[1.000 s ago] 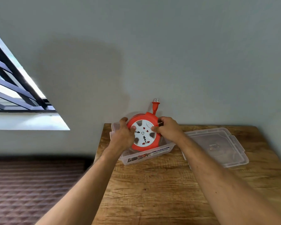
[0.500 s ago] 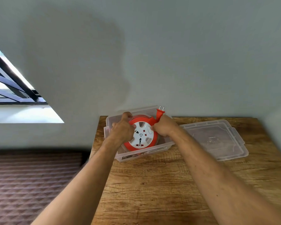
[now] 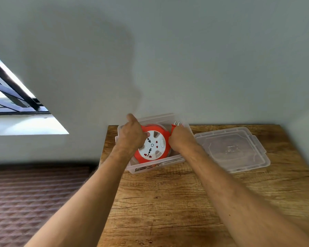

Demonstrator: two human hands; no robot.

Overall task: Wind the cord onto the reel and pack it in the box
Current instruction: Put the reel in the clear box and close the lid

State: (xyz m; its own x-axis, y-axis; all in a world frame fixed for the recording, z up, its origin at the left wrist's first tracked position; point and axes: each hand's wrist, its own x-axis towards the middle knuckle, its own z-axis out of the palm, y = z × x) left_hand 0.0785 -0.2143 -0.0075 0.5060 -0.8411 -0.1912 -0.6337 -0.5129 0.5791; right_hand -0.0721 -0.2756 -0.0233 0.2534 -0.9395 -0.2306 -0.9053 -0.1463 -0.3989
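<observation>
An orange cord reel with a white socket face lies tilted inside a clear plastic box at the table's far left. My left hand grips the reel's left rim. On the reel's right edge my right hand holds on, near the orange plug, whose two prongs stick up over the box's far right corner. The cord itself is wound inside the reel and mostly hidden.
The box's clear lid lies flat on the wooden table to the right of the box. A grey wall stands right behind the table. A window and a patterned floor are on the left.
Both hands have lowered the reel from above the box down into it. The plug has tipped from upright to leaning toward the box's right corner.
</observation>
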